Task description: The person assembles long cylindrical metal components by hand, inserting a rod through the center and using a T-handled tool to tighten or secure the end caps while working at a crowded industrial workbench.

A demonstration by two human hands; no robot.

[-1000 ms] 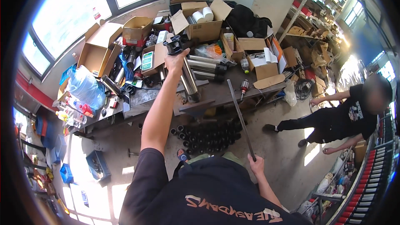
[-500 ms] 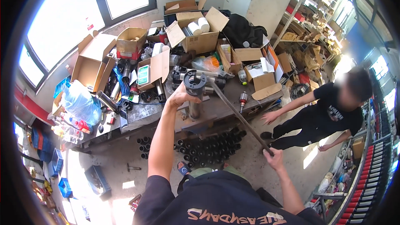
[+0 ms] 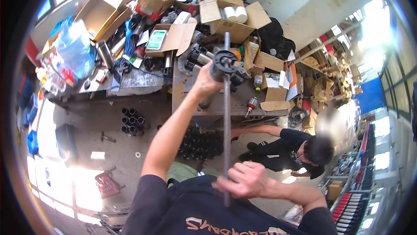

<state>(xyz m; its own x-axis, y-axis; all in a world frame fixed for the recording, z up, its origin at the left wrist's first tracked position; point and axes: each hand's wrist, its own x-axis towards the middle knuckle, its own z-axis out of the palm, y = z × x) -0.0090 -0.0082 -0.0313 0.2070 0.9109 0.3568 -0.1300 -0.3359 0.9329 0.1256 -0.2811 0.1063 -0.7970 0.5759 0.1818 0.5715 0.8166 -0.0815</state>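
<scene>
My left hand [image 3: 206, 81] is wrapped round a black cylinder [image 3: 218, 72] with a flanged, holed top, held at the table's front edge. A long metal rod [image 3: 226, 126] runs from beyond that top down toward my chest. It crosses the flange's right side; whether it goes through an opening or lies over it I cannot tell. At the rod's lower end, my right hand [image 3: 247, 180] has its fingers curled across it, slightly blurred. Below the black cylinder, part of a metal tube [image 3: 206, 101] shows, mostly hidden by my wrist.
Open cardboard boxes [image 3: 234, 26] crowd the workbench [image 3: 186, 89]. A motor armature [image 3: 251, 103] lies near its front edge. Black cylinders [image 3: 200, 143] stand grouped on the floor. A co-worker [image 3: 289, 148] bends at the right, one arm stretched toward them. A hammer [image 3: 108, 137] lies on the floor.
The rod has swung from a slant to the right into line with my body, its lower end nearer my chest. My right hand has moved left. The co-worker has come closer and bent down.
</scene>
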